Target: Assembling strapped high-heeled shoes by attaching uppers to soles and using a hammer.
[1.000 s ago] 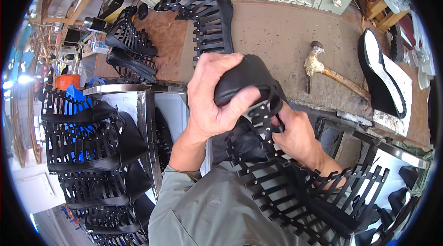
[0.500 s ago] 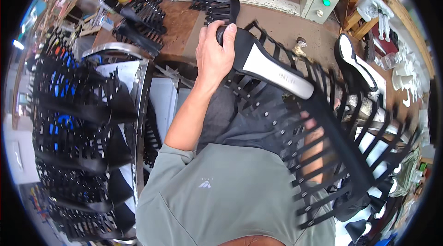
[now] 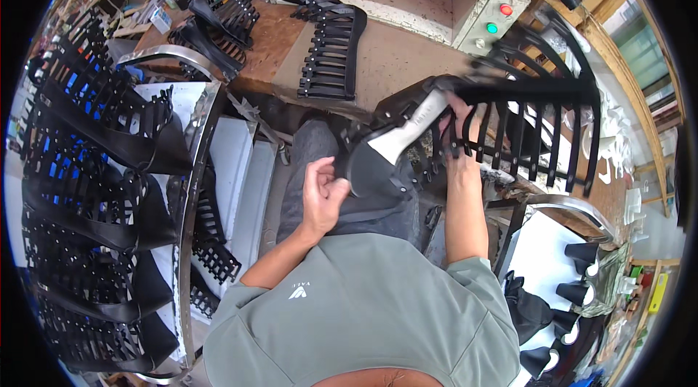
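A tall black strappy gladiator sandal (image 3: 396, 141) with a white insole is tilted above my lap, heel toward me. Its blurred cage of straps and studs fans out to the right. My right hand (image 3: 456, 125) is closed around the sandal's middle, partly hidden behind straps. Beside the heel, my left hand (image 3: 323, 194) has its fingers loosely curled and its thumb apart, with nothing between them; whether the thumb touches the heel edge is hard to tell. A similar strappy sandal (image 3: 334, 53) lies on the bench (image 3: 400, 45) ahead.
Metal-edged rack (image 3: 196, 169) at left carries many black strappy uppers (image 3: 109, 132). A beige machine housing (image 3: 465, 5) with red and green buttons stands at the back. On the right, a white-topped rack (image 3: 542, 249) holds several black pieces. More strappy pieces (image 3: 225, 16) lie far left.
The sandal has swung round, its heel now nearer me and its straps raised to the right. My left hand has come down toward me and loosened from the heel; my right hand has moved up.
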`<state>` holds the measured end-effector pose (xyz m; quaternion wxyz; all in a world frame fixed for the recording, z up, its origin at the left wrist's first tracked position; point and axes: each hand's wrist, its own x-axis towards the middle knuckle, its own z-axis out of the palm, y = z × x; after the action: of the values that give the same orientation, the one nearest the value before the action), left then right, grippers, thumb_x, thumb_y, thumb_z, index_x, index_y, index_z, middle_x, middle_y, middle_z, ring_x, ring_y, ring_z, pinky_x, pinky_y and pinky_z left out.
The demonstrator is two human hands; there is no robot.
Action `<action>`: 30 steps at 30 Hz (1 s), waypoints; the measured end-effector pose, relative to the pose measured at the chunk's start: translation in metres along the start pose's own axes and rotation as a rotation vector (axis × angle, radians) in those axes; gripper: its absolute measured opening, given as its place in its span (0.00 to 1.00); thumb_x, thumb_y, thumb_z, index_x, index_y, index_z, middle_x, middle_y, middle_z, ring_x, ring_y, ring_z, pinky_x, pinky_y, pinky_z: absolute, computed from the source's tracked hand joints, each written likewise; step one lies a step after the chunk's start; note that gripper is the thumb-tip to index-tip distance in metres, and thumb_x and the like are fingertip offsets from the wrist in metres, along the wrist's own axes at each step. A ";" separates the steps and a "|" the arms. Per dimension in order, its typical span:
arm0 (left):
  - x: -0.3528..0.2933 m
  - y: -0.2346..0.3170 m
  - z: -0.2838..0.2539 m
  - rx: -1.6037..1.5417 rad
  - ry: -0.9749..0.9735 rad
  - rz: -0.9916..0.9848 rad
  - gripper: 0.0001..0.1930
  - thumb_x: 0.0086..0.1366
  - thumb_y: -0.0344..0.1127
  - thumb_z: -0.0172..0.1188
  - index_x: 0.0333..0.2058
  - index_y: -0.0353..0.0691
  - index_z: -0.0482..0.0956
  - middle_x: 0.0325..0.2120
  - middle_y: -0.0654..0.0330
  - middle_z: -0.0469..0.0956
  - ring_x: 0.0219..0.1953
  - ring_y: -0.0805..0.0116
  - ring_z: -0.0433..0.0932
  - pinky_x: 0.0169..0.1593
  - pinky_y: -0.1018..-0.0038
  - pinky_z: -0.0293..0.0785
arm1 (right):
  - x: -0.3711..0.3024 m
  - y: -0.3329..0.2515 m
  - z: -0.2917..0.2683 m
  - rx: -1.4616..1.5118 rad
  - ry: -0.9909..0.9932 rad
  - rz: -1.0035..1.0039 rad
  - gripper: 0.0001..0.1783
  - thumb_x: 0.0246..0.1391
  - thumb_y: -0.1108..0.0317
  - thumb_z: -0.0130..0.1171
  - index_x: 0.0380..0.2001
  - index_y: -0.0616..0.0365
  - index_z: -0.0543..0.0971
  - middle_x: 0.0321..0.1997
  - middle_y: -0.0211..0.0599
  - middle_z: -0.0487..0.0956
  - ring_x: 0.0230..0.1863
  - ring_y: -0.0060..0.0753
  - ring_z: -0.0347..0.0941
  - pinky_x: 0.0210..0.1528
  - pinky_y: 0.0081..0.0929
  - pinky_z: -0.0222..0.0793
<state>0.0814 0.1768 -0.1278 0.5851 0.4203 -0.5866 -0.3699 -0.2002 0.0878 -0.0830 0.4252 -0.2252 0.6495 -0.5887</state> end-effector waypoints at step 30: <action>0.100 0.093 -0.006 -0.053 -0.587 0.226 0.22 0.59 0.46 0.53 0.41 0.28 0.72 0.32 0.48 0.74 0.36 0.53 0.75 0.41 0.67 0.70 | -0.150 -0.046 0.023 0.210 -1.033 -0.246 0.26 0.47 0.60 0.67 0.46 0.67 0.75 0.41 0.40 0.78 0.40 0.31 0.76 0.44 0.26 0.68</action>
<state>0.0858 0.1193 -0.0034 0.4389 0.2124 -0.7636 -0.4233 -0.1105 0.1840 0.0056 0.6373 -0.5159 0.2624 -0.5087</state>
